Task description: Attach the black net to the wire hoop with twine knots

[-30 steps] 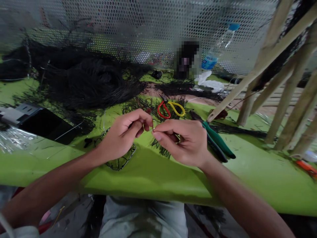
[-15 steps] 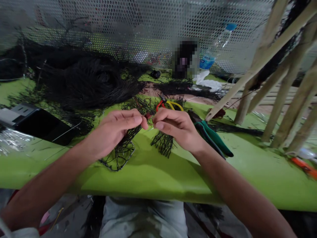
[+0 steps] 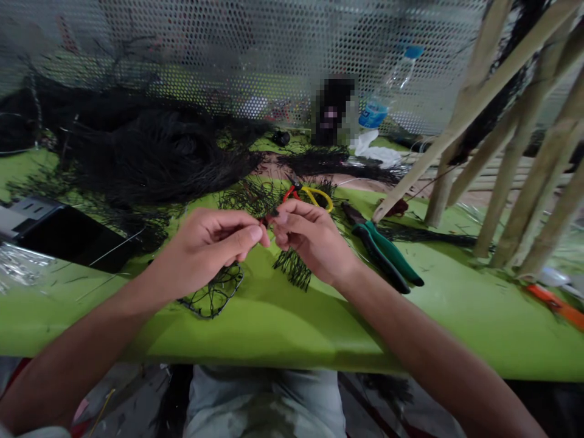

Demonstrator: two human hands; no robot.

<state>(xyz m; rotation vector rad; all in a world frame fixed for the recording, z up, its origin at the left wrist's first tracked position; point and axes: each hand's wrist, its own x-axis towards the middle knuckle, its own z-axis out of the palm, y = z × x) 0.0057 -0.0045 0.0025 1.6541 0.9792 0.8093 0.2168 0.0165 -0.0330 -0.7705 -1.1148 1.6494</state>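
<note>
Over the green table my left hand (image 3: 216, 246) is closed in a pinch, thumb against the curled fingers. Facing it, my right hand (image 3: 314, 240) pinches too, its fingertips almost touching the left ones. Between them shows a small dark reddish piece (image 3: 266, 222) with a black end, too small to name. A black mesh with a wire-edged loop (image 3: 214, 295) lies under and in front of the left hand. Black netting strands (image 3: 293, 269) hang or lie below the right hand; I cannot tell which. Behind the hands are scissors (image 3: 317, 198) with red and yellow handles.
Green-handled pliers (image 3: 387, 255) lie right of my right hand. A black fibre heap (image 3: 159, 152) fills the back left, near a black phone-like device (image 3: 77, 234). Wooden sticks (image 3: 493, 140) lean at right. A water bottle (image 3: 387, 91) stands by the perforated screen (image 3: 205, 48).
My fingertips have come closer together, the right hand shifting left and turning slightly. The small piece is now nearer the right fingertips. The whole view has shifted a little.
</note>
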